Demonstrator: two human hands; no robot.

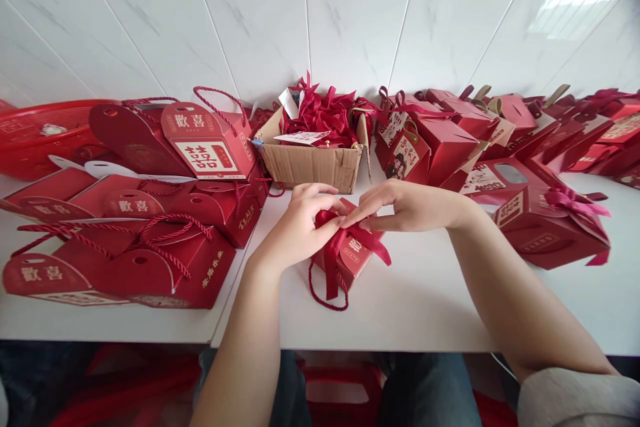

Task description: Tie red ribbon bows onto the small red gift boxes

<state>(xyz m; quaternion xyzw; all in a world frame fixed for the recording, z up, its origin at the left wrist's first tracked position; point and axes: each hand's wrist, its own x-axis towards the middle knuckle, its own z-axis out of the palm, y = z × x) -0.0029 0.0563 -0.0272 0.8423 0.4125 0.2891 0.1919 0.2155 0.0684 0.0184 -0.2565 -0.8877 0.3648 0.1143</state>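
Observation:
A small red gift box [351, 255] with gold print lies on the white table in front of me. Red ribbon [332, 267] is gathered over its top, with one tail hanging toward me and another reaching right. A twisted red cord handle [327, 303] loops out at the near side. My left hand [303, 223] pinches the ribbon between thumb and fingers from the left. From the right, my right hand [400, 207] has its fingertips closed on the ribbon at the same spot. The fingertips meet there and partly hide the ribbon's middle.
A cardboard box [310, 167] full of red ribbons stands behind my hands. Stacked red gift boxes with cord handles [175, 260] fill the left. More red boxes [450, 140] line the wall, with a ribboned box [550, 227] at right. A red plastic basket [45, 127] sits far left.

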